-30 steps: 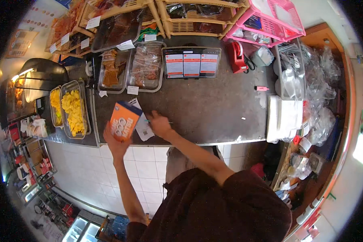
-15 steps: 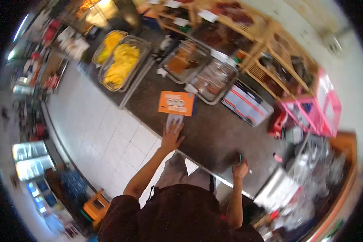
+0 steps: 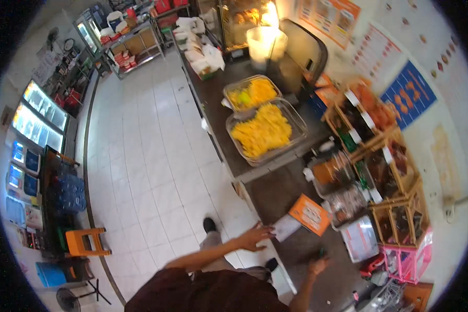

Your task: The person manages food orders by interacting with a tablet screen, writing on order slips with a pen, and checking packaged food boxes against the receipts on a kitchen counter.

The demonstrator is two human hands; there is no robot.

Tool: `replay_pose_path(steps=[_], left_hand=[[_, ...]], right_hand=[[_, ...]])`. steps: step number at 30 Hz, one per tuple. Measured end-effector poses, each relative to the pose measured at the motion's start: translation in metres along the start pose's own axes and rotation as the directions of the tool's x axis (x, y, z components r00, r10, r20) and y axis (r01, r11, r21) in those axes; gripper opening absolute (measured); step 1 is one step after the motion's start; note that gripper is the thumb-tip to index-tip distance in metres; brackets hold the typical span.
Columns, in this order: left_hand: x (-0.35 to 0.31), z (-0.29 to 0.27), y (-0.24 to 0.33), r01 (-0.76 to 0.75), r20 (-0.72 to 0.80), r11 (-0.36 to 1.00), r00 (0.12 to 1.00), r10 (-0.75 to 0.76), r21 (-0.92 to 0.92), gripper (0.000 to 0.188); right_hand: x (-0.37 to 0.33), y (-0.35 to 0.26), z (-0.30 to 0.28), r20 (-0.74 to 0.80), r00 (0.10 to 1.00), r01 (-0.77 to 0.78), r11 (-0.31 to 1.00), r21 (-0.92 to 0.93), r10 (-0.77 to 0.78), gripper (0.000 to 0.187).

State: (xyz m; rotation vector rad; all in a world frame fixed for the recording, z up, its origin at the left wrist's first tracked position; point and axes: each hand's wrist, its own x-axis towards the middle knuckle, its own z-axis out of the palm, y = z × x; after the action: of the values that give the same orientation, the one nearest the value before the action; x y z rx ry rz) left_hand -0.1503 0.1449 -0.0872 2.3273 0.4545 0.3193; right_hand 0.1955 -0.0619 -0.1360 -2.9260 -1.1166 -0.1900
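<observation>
My left hand [image 3: 256, 238] is open, fingers spread, at the counter edge with its fingertips by a white slip of paper [image 3: 286, 227]. The slip's far end meets an orange printed card [image 3: 310, 215] lying on the dark counter [image 3: 273, 190]. My right hand [image 3: 317, 267] is closed over the counter, nearer to me than the card. From its fingers sticks up a slim, dark green-tipped thing that looks like a pen [image 3: 322, 252]; most of it is hidden by the hand.
Two metal trays of yellow food [image 3: 262, 130] stand farther along the counter. Right of the card are a tray of brown food [image 3: 330, 174], a plastic-covered tray [image 3: 347, 204], a flat white box [image 3: 360, 239] and wooden racks [image 3: 400, 218]. An orange stool [image 3: 87, 242] stands across the tiled floor.
My view has swung left, bringing more floor and the far trays into sight. My left hand, earlier lying on the slip, is now at its near end. The right hand stays closed.
</observation>
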Motion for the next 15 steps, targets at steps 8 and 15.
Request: replay_pose_path(steps=[8,15], left_hand=[[-0.26,-0.196,-0.167,0.668,-0.505,0.562,0.308,-0.806,-0.489,0.039],[-0.295,-0.402,-0.371,0.62,-0.635,0.575,0.156,-0.756,-0.533,0.019]], right_hand=[[0.047,-0.223,-0.111,0.613,0.789,-0.156,0.949,0.275,-0.048,0.029],[0.179,-0.79,-0.14,0.222,0.782,-0.232,0.058,0.971,-0.583,0.032]])
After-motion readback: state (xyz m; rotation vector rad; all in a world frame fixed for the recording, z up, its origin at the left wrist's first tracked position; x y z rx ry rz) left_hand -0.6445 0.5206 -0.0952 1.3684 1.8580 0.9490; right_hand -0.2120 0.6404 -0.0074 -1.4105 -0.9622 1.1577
